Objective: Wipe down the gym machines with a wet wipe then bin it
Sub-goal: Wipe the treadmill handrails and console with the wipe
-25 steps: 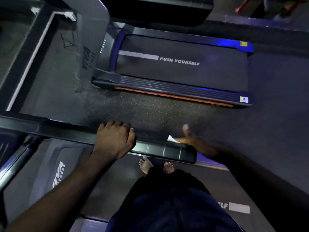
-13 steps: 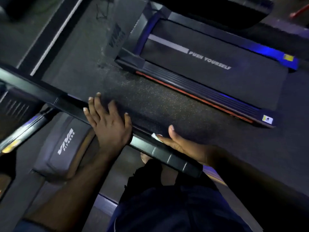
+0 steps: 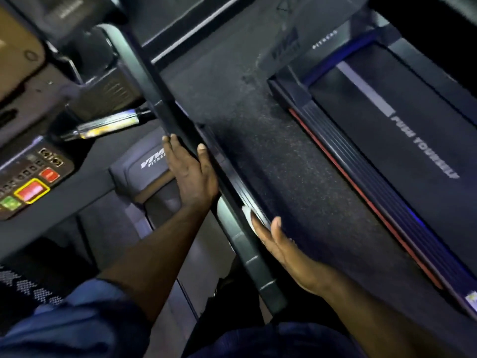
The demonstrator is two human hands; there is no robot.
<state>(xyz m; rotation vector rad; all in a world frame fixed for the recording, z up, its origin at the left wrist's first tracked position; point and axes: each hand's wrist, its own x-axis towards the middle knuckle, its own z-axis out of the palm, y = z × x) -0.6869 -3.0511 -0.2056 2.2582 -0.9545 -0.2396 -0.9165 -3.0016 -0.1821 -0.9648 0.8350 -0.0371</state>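
A dark treadmill handrail (image 3: 165,107) runs diagonally from the upper left down to the centre of the head view. My left hand (image 3: 191,174) rests on it with straight fingers along its inner side and the thumb over the top. Lower on the rail, my right hand (image 3: 281,244) presses a white wet wipe (image 3: 247,214) flat against the rail's side, fingers straight and thumb lifted. Only a small white edge of the wipe shows past my fingertips.
The treadmill's console (image 3: 33,189) with red and green buttons sits at the left. Its grey motor cover (image 3: 144,166) with a logo lies below the rail. A speckled floor strip (image 3: 271,151) separates it from a neighbouring treadmill (image 3: 413,140) on the right.
My left hand went from curled over the rail to lying flat on it. Both hands slid along the rail toward the console, the wipe moving with my right hand. The view swung left.
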